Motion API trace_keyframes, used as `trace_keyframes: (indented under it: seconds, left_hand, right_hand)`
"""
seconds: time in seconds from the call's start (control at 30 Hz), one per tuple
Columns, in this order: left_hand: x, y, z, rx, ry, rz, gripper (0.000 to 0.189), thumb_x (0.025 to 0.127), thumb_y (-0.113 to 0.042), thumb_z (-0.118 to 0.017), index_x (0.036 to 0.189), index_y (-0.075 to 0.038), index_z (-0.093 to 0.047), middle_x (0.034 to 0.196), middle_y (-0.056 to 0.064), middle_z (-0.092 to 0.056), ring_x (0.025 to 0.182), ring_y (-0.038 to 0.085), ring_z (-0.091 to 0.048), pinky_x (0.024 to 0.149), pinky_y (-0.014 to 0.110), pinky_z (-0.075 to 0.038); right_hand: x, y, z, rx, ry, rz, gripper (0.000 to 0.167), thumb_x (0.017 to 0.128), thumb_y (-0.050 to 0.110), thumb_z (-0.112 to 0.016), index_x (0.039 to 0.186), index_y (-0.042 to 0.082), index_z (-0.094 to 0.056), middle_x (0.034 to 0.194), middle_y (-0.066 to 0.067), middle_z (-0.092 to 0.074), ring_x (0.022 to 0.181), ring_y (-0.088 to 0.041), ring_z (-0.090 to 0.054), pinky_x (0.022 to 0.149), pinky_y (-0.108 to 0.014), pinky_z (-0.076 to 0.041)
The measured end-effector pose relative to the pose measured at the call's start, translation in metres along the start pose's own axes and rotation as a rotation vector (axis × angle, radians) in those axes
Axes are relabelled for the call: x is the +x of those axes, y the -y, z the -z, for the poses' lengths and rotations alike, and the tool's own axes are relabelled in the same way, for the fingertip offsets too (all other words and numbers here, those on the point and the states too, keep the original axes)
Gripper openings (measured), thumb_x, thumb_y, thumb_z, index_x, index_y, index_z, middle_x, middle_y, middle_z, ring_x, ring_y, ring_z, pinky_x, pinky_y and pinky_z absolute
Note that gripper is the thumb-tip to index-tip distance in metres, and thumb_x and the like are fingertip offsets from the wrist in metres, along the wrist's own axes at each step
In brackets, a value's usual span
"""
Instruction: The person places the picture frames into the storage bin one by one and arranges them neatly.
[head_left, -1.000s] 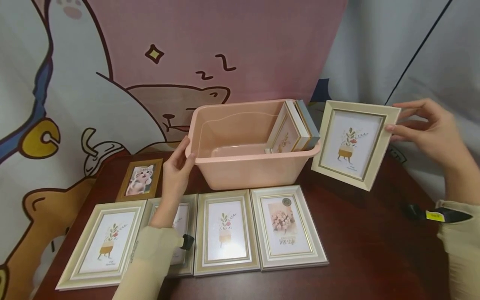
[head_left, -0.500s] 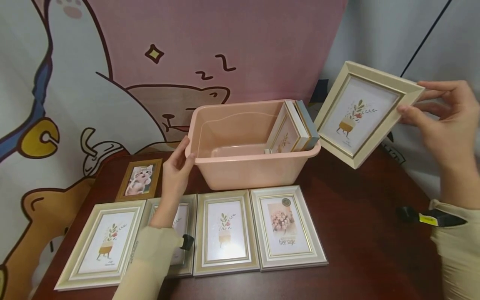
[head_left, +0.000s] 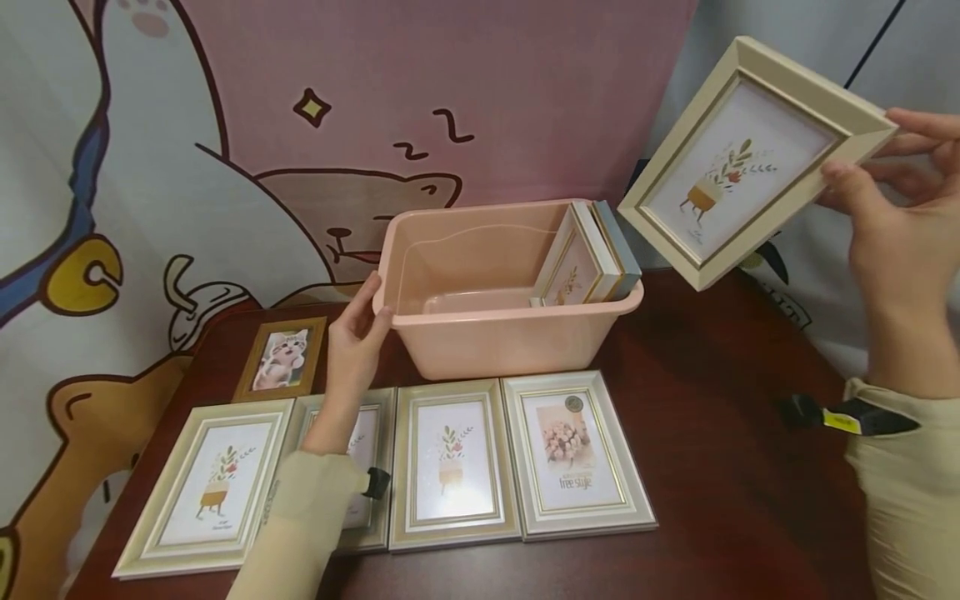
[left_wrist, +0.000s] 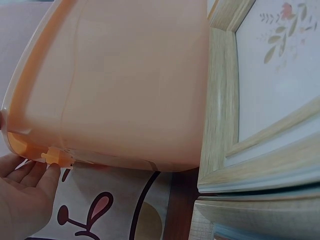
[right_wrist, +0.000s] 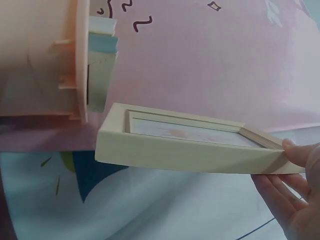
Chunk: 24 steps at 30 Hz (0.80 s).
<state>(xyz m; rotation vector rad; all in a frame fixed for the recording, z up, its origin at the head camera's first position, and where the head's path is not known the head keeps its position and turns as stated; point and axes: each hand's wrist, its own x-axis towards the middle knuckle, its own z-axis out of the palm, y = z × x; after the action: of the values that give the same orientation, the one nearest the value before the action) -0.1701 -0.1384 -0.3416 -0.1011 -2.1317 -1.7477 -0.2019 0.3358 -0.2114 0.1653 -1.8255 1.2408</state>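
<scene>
My right hand (head_left: 903,221) pinches one edge of a cream picture frame (head_left: 738,171) between thumb and fingers. It holds the frame tilted in the air, right of a pink plastic basin (head_left: 502,343). In the right wrist view the same picture frame (right_wrist: 190,155) shows its side, with the thumb above and fingers below. My left hand (head_left: 351,346) grips the basin's left rim; the left wrist view shows the hand (left_wrist: 27,192) at the rim's corner. Inside the basin's right end, a white picture frame (head_left: 581,265) and a blue-grey one (head_left: 617,250) stand upright, leaning together.
Several light picture frames lie in a row before the basin, among them a flower-print frame (head_left: 452,462) and a "free style" frame (head_left: 577,454). A small brown frame with a kitten photo (head_left: 281,360) lies left on the dark red table (head_left: 720,475). Printed cloth (head_left: 525,100) hangs behind.
My right hand has lifted the cream picture frame up and to the right, away from the table, tilting it clockwise. My left hand stays on the basin's rim.
</scene>
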Motion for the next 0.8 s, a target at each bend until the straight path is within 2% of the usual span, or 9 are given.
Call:
trace_keyframes:
  seconds: [0.1,0.33,0.63,0.8]
  left_hand:
    - [0.0,0.0,0.0,0.001,0.0,0.0,0.051,0.099,-0.011,-0.059,0.149,-0.01,-0.047,0.157,0.002,-0.044,0.145,0.018,-0.042,0.111,0.022,-0.043]
    - [0.001,0.001,0.0,-0.007,-0.004,-0.017,0.05,0.099,-0.01,-0.06,0.148,-0.008,-0.048,0.157,0.004,-0.044,0.145,0.019,-0.042,0.113,0.024,-0.042]
    - [0.0,-0.001,0.0,-0.001,0.0,-0.012,0.051,0.099,-0.009,-0.059,0.148,-0.008,-0.047,0.157,0.004,-0.043,0.146,0.018,-0.042,0.116,0.032,-0.04]
    - [0.0,0.0,0.0,0.001,0.001,-0.012,0.051,0.099,-0.01,-0.059,0.148,-0.009,-0.047,0.157,0.004,-0.043,0.146,0.018,-0.041,0.117,0.034,-0.04]
  right_hand:
    - [0.003,0.006,-0.005,-0.002,-0.027,-0.011,0.042,0.091,0.008,-0.07,0.13,0.019,-0.058,0.115,0.012,-0.06,0.098,0.004,-0.067,0.077,-0.002,-0.052]
    - [0.007,0.02,-0.017,0.08,-0.071,-0.045,0.04,0.09,0.009,-0.071,0.128,0.017,-0.059,0.116,0.007,-0.061,0.102,-0.003,-0.068,0.077,-0.006,-0.055]
    - [0.01,0.033,-0.033,0.042,-0.064,0.046,0.04,0.09,0.023,-0.072,0.128,0.016,-0.059,0.115,0.008,-0.061,0.103,-0.007,-0.07,0.08,-0.01,-0.057]
    - [0.007,0.045,-0.045,0.096,-0.059,0.073,0.038,0.091,0.021,-0.072,0.126,0.014,-0.06,0.115,0.002,-0.061,0.101,-0.011,-0.071,0.08,-0.013,-0.059]
